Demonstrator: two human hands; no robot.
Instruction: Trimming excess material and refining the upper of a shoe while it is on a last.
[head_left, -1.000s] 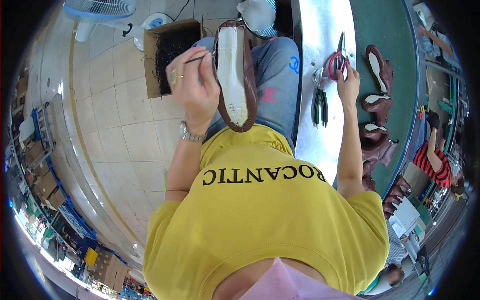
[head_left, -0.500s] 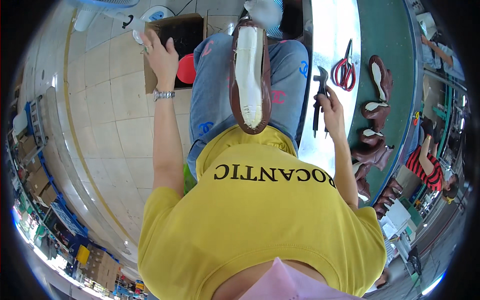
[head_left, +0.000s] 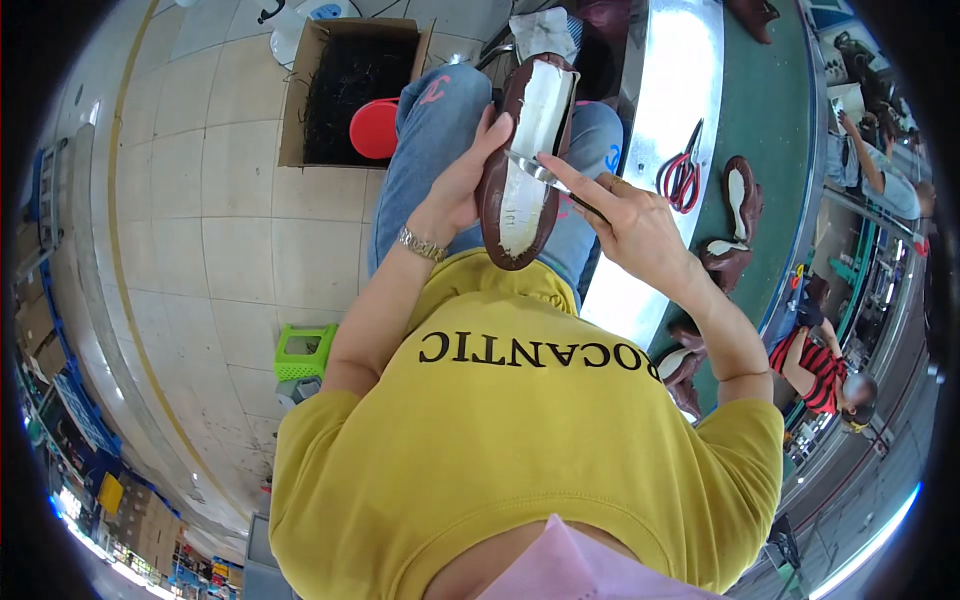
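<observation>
A brown shoe (head_left: 493, 205) lies sole up across my thighs, a long white strip (head_left: 522, 205) running down its underside. My left hand (head_left: 462, 180) grips its left side, thumb up along the edge and the other fingers largely hidden. My right hand (head_left: 640, 225) comes in from the right, closed on a pair of pincers (head_left: 532, 168) with a metal head and dark handles. The pincers' head lies over the middle of the sole; I cannot tell how firmly it touches. My right index finger stretches along the tool.
Red-handled scissors (head_left: 682, 180) lie on the metal bench (head_left: 635, 290) to the right. Beyond it, several brown shoes (head_left: 738, 200) sit on a green belt (head_left: 755, 120). A cardboard box (head_left: 295, 120), a red round thing (head_left: 374, 130) and a green basket (head_left: 303, 352) stand at my left.
My right hand has brought the pincers from the bench onto the sole. My left hand has come in from over the box and taken hold of the shoe.
</observation>
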